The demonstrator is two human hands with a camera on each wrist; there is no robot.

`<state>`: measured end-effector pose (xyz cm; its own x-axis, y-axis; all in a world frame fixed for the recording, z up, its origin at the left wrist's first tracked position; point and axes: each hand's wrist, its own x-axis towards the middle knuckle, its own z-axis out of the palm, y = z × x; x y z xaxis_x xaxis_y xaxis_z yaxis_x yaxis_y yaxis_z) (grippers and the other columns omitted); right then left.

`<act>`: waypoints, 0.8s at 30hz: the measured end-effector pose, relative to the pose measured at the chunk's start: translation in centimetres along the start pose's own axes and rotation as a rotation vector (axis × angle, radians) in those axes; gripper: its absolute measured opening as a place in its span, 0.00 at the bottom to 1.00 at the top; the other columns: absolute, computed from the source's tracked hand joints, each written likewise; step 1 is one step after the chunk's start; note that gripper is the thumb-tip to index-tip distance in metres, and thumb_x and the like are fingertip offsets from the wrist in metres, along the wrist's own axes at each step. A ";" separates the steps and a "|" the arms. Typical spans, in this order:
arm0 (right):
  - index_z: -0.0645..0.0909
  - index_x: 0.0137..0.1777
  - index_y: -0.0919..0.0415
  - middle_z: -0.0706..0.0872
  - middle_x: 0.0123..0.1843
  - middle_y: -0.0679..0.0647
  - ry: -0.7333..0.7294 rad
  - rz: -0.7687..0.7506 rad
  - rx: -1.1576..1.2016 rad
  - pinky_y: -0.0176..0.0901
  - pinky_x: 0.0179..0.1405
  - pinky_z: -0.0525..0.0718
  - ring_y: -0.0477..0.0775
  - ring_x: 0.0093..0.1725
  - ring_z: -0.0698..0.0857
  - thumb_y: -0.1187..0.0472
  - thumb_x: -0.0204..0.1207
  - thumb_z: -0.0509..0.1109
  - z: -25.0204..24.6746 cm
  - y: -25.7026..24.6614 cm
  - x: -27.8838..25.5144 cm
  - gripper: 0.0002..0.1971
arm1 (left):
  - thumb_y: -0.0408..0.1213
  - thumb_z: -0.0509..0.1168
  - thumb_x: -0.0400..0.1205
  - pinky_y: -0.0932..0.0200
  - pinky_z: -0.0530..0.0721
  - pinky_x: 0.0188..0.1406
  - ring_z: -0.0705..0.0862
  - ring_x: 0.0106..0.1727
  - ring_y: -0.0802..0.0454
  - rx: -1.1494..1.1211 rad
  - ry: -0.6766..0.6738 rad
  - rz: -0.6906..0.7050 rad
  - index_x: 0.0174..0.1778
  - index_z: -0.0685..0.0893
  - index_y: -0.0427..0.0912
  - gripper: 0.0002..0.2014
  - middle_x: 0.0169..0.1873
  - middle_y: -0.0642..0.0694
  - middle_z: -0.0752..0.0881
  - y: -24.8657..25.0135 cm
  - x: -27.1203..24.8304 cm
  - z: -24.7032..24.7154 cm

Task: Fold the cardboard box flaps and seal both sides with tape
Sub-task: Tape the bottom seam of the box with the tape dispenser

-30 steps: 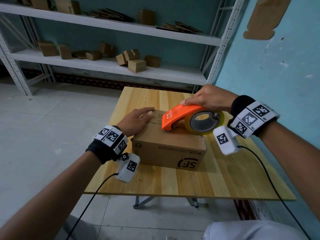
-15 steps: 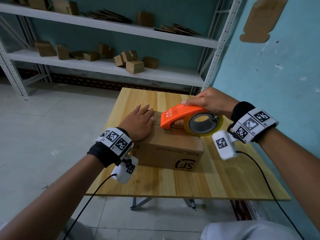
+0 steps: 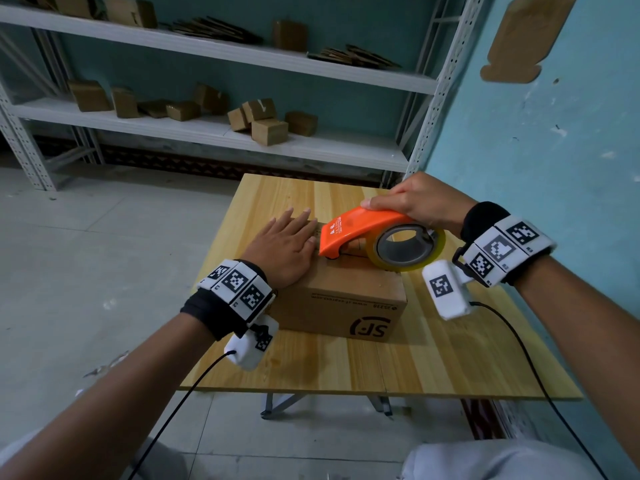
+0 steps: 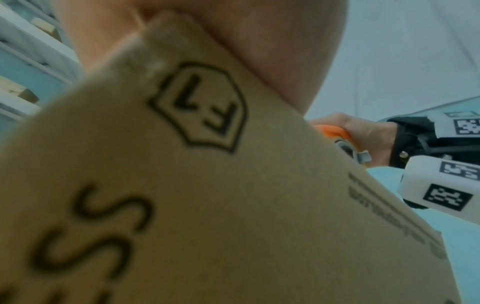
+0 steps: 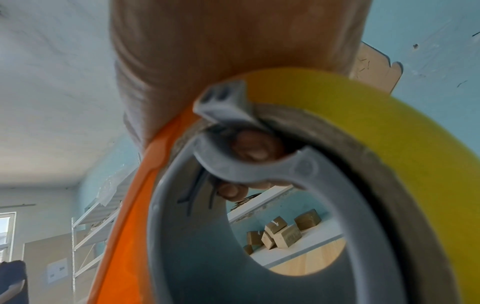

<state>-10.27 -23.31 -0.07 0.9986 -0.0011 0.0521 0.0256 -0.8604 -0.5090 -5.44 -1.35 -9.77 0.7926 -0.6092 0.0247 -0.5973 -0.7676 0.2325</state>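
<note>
While my left hand (image 3: 284,251) lay flat, fingers straight, on the left part of the box (image 3: 341,299) top, my right hand (image 3: 417,202) gripped the orange tape dispenser (image 3: 360,231), its nose resting on the top just right of those fingers. The box sat mid-table (image 3: 450,362), its long axis running left to right, with the dispenser lined up along it. It looked plain brown, flaps down, black print on the near side.
</note>
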 end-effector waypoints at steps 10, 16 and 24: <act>0.88 0.44 0.72 0.85 0.31 0.60 0.000 0.014 -0.013 0.42 0.39 0.80 0.56 0.31 0.83 0.38 0.74 0.71 0.1 -0.5 0.0 0.31 | 0.50 0.36 0.89 0.48 0.40 0.82 0.38 0.85 0.49 0.059 0.002 -0.002 0.85 0.44 0.50 0.27 0.85 0.49 0.43 0.1 -0.2 0.1; 0.88 0.43 0.73 0.83 0.28 0.56 0.000 0.007 -0.005 0.45 0.41 0.80 0.55 0.29 0.83 0.38 0.74 0.71 0.1 -0.3 0.1 0.31 | 0.47 0.40 0.89 0.50 0.38 0.82 0.41 0.85 0.49 0.104 0.072 0.034 0.85 0.48 0.49 0.26 0.85 0.48 0.47 1.0 -0.5 -0.4; 0.88 0.44 0.73 0.83 0.29 0.57 0.000 0.003 -0.009 0.44 0.41 0.79 0.55 0.30 0.82 0.39 0.75 0.71 0.2 -0.3 0.2 0.31 | 0.43 0.45 0.89 0.52 0.42 0.83 0.48 0.85 0.52 -0.073 0.093 0.066 0.84 0.53 0.47 0.26 0.84 0.47 0.54 1.4 -0.5 -0.2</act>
<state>-10.10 -22.96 -0.07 0.9987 -0.0035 0.0505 0.0223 -0.8648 -0.5016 -6.67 -2.09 -9.23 0.7618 -0.6343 0.1314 -0.6406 -0.7077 0.2979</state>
